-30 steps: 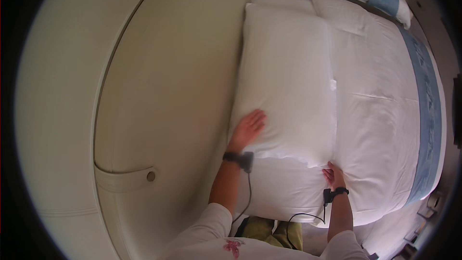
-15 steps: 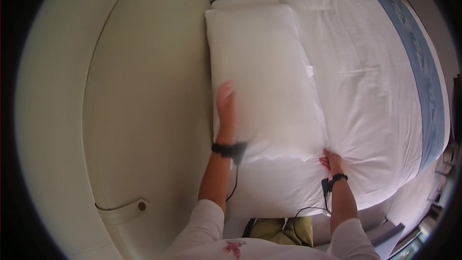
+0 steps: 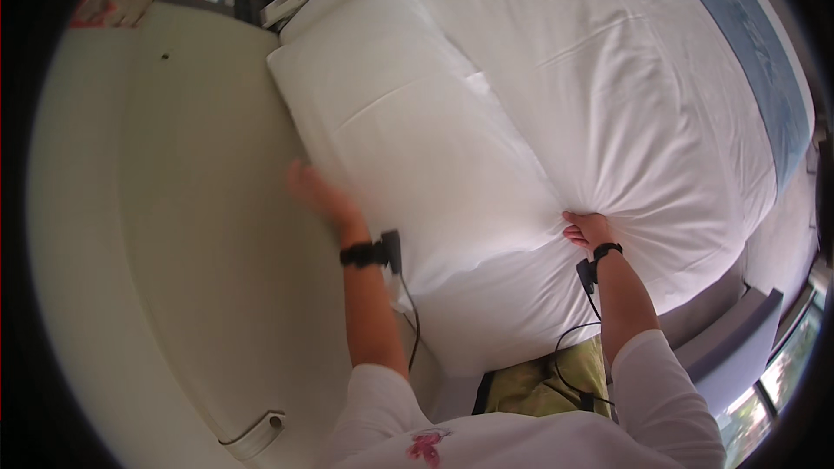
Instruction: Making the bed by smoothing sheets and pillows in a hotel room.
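Note:
A plump white pillow (image 3: 391,122) lies on the bed along the pale headboard panel. At the pillow's near right corner, my right hand (image 3: 589,230) is closed with curled fingers. It seems to grip that corner; the exact hold is partly hidden. Creases spread from this hand over the white duvet (image 3: 625,104). My left hand (image 3: 326,195) is blurred, its fingers stretched out beside the pillow's left edge, between pillow and panel. Nothing shows in it. Both wrists wear black bands with small boxes and cables.
The padded cream panel (image 3: 208,208) rises along the left. A blue runner (image 3: 747,43) crosses the bed's right side. Behind the pillow are a second pillow (image 3: 334,0) and a telephone-like device (image 3: 282,4). A grey-blue upholstered piece (image 3: 730,343) stands near right, by a window.
My left hand has swung left off the pillow's top toward the panel. The right hand stays at the pillow's corner. The whole view has turned and shifted.

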Available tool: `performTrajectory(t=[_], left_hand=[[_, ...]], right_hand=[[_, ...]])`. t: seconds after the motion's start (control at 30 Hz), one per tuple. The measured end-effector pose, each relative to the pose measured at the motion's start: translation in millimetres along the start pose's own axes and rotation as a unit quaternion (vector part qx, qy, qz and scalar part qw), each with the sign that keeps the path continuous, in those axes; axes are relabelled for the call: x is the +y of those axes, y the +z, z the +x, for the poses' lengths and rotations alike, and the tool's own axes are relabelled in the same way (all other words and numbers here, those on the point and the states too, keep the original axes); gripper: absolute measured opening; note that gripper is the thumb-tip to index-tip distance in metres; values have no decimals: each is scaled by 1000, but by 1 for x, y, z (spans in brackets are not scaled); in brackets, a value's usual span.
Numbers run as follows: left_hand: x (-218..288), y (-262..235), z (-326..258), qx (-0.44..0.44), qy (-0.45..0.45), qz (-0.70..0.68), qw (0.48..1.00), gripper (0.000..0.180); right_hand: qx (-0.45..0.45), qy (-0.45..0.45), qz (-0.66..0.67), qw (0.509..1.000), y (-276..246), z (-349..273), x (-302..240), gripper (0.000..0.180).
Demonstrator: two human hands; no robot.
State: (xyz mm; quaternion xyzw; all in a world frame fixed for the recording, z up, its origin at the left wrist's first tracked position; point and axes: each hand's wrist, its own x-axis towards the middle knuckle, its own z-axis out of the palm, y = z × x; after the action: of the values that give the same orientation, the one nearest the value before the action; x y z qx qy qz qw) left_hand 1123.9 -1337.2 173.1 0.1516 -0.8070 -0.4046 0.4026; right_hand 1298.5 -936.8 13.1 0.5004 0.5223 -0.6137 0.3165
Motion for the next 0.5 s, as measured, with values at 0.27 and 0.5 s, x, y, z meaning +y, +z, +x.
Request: performTrajectory(t=[0.27, 0.5], left_hand=[[45, -35, -135, -550, -404, -116, 722, 31], [107, -37, -268, -317, -53, 18, 947, 38]], right_hand=[[-98, -5, -35, 995, -3, 26, 15, 30], [-229, -95, 100, 964, 2, 28, 21, 32]])
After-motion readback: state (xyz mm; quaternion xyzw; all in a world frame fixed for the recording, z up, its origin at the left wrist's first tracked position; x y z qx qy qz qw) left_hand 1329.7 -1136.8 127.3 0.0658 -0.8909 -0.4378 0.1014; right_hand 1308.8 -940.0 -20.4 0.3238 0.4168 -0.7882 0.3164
